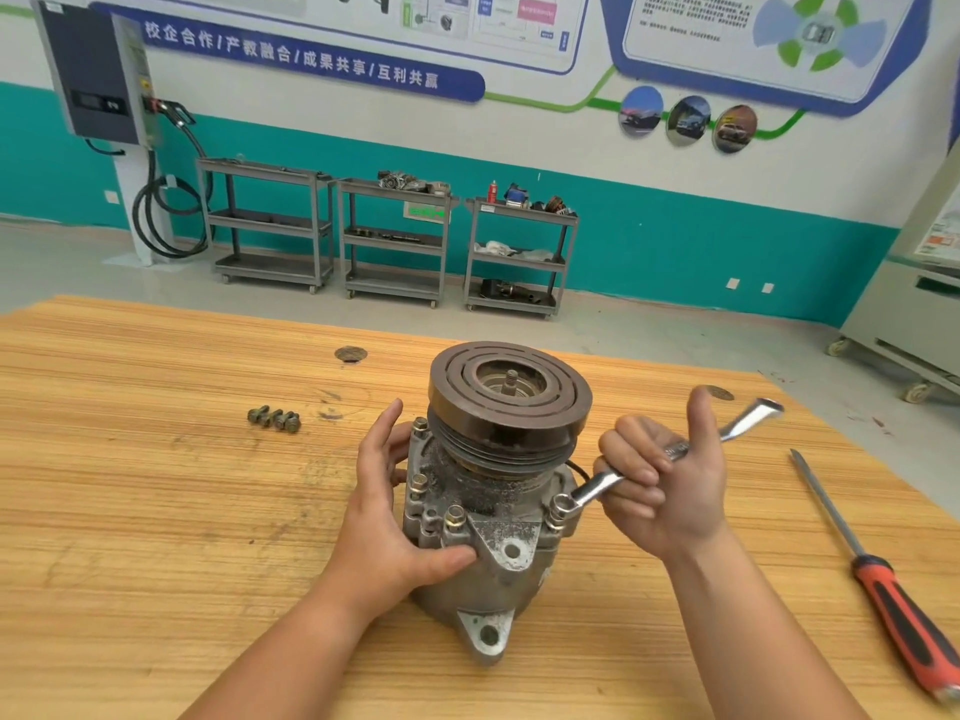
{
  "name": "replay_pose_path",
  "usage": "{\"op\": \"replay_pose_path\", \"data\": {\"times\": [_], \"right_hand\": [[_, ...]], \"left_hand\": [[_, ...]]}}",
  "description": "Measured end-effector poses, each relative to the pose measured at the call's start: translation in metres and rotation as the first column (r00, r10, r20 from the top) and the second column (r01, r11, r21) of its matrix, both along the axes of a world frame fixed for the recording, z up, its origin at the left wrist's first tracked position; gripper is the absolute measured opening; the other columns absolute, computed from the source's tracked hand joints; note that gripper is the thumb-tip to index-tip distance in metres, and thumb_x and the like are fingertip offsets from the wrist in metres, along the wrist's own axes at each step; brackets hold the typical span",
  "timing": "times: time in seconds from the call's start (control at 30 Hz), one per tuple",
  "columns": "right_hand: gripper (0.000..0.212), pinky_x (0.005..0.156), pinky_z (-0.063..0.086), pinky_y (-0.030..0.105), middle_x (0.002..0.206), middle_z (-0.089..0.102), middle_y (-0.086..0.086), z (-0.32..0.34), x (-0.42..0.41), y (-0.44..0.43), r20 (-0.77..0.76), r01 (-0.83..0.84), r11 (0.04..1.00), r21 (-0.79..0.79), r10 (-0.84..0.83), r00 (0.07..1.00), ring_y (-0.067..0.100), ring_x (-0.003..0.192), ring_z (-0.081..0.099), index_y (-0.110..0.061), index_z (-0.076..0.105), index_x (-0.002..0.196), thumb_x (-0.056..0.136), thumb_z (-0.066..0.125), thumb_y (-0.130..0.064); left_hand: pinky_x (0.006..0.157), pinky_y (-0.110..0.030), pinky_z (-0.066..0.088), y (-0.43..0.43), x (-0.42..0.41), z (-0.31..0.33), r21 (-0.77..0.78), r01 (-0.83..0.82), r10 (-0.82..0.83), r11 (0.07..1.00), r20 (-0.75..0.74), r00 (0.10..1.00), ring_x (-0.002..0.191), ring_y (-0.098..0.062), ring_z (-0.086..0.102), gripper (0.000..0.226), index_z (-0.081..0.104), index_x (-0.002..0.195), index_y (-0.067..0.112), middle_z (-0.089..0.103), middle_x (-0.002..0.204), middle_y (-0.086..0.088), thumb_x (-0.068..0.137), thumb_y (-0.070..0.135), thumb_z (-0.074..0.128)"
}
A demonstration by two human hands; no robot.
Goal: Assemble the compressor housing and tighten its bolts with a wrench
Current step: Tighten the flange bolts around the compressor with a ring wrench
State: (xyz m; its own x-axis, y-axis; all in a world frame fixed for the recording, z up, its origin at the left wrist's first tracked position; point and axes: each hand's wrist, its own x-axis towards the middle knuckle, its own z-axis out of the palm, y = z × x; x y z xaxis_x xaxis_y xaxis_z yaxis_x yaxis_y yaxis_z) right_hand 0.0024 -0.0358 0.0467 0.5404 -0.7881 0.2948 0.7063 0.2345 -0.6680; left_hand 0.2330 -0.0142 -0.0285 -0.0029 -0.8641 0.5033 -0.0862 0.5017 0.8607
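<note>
Wooden table [156, 511] under compressor [498, 584], teal wall [701, 252]

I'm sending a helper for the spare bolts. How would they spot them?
Find the wooden table, then the compressor standing at its middle. The loose bolts lie clustered to its left, apart from it. Unlike the upright bolts in the compressor, they lie flat on bare wood.

Blue banner [291, 57], wall: "校企合作/产教融合/成果共享/互利共赢", white chars.
Posters [753, 39], wall above banner: small print, illegible.
Green sign [426, 213], mid cart [363, 187]: blurred, unreadable.
Wrench [675, 452], shank: stamped mark, too blurred to read.
</note>
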Motion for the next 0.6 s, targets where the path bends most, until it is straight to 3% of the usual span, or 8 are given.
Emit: {"op": "replay_pose_path", "data": {"times": [0.07,0.17,0.27,0.37,0.43,0.53,0.6], "right_hand": [[0.056,0.036,0.034,0.018,0.058,0.059,0.008,-0.002,0.001,-0.012,0.029,-0.125,0.992,-0.005,0.125,0.992,0.009,0.038,0.026,-0.012,0.036,0.058,0.087,0.048,-0.059],[0.053,0.038,0.035,0.019,0.061,0.06,0.01,-0.003,0.002,-0.019,0.034,-0.256,0.967,0.001,0.256,0.966,0.01,0.042,0.033,-0.013,0.037,0.061,0.09,0.047,-0.057],[0.054,0.035,0.032,0.018,0.053,0.044,0.005,0.003,0.002,-0.015,-0.001,-0.244,0.967,0.076,0.245,0.97,0.009,0.04,0.031,-0.013,0.035,0.059,0.088,0.051,-0.055],[0.057,0.028,0.021,0.012,0.043,0.035,-0.006,0.005,0.006,0.009,-0.18,0.171,0.98,0.104,-0.15,0.972,0.005,0.035,0.016,-0.019,0.03,0.049,0.08,0.049,-0.063],[0.056,0.03,0.018,0.01,0.042,0.036,-0.007,0.003,0.013,0.037,-0.172,0.457,0.887,0.063,-0.441,0.881,0.006,0.036,0.012,-0.021,0.035,0.042,0.08,0.044,-0.06],[0.042,0.035,0.027,0.008,0.044,0.042,-0.002,-0.013,0.033,0.084,-0.083,0.724,0.684,-0.085,-0.729,0.679,0.005,0.034,0.025,-0.021,0.046,0.04,0.057,0.071,-0.05],[0.027,0.039,0.035,0.012,0.05,0.053,-0.004,-0.024,0.05,0.107,-0.167,0.776,0.48,-0.41,-0.876,0.453,0.009,0.034,0.045,-0.022,0.051,0.043,0.058,0.067,-0.038]], "left_hand": [[0.098,-0.02,0.038,-0.001,0.0,0.0,-0.001,0.001,-0.001,1.0,0.003,1.0,0.128,-0.004,0.045,0.12,0.018,0.137,0.062,0.042,0.139,0.011,0.034,0.081,0.077],[0.097,-0.016,0.038,-0.001,0.0,-0.001,0.0,0.003,-0.003,1.0,0.007,1.0,0.127,-0.004,0.046,0.121,0.018,0.138,0.06,0.043,0.137,0.014,0.034,0.082,0.076],[0.098,-0.018,0.038,-0.002,0.0,-0.001,0.003,0.002,-0.002,1.0,0.009,1.0,0.127,-0.004,0.046,0.122,0.018,0.139,0.059,0.043,0.137,0.013,0.034,0.081,0.077],[0.098,-0.022,0.038,-0.001,0.001,-0.001,0.011,0.003,-0.003,1.0,0.005,1.0,0.127,-0.003,0.046,0.121,0.019,0.137,0.061,0.042,0.138,0.011,0.034,0.078,0.079],[0.097,-0.021,0.037,-0.001,0.001,-0.001,0.015,0.002,-0.002,1.0,0.015,1.0,0.127,-0.002,0.045,0.12,0.018,0.136,0.063,0.041,0.139,0.011,0.034,0.077,0.08],[0.099,-0.025,0.036,-0.001,0.001,-0.002,0.025,0.001,-0.002,1.0,0.021,1.0,0.128,-0.003,0.043,0.12,0.018,0.136,0.063,0.039,0.14,0.008,0.035,0.074,0.082],[0.101,-0.026,0.036,-0.001,0.001,-0.001,0.027,0.003,-0.004,1.0,0.02,1.0,0.129,-0.003,0.042,0.121,0.019,0.137,0.062,0.039,0.14,0.008,0.034,0.074,0.082]]}}
